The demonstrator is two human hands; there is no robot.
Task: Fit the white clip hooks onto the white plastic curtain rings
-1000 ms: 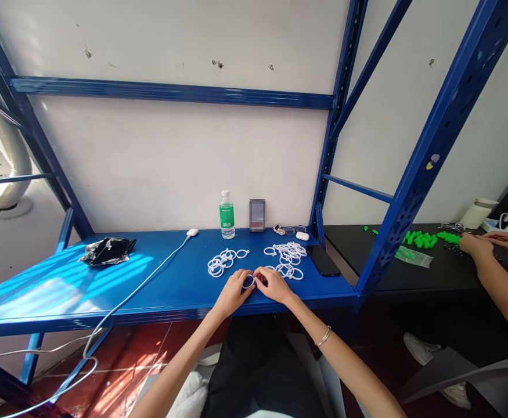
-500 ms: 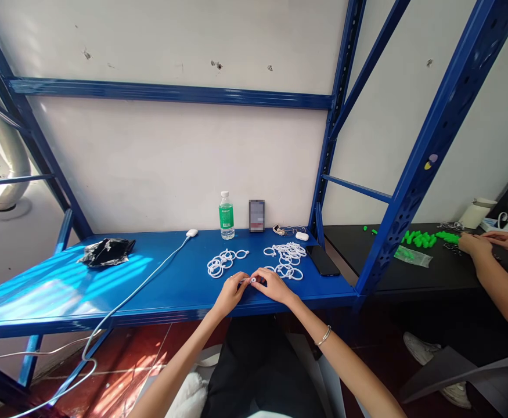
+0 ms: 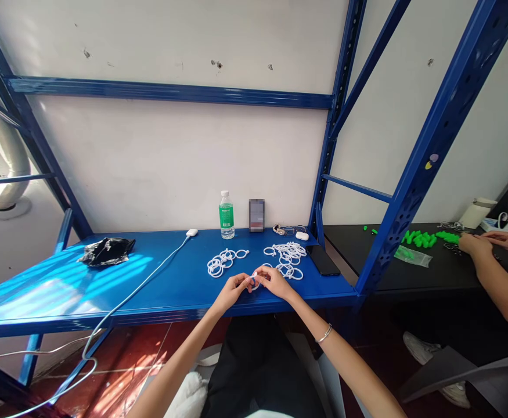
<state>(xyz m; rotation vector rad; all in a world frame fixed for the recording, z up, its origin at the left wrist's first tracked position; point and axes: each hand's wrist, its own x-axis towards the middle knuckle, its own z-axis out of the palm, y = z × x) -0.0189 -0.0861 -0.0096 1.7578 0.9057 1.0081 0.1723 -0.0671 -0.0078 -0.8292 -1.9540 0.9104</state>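
Observation:
My left hand and my right hand meet over the front of the blue shelf, fingers pinched together on one small white plastic ring between them. Just beyond my left hand lies a small pile of white rings. A bigger pile of white rings lies just beyond my right hand. A thin bracelet circles my right wrist.
At the back of the shelf stand a green-labelled water bottle and a small dark phone-like device; a black phone lies at the right edge. A white cable and crumpled black bag lie left. Another person's hands handle green parts at right.
Both hands have lifted slightly off the shelf and drawn closer together, turning the white ring between the fingertips. The other person's hands have barely shifted.

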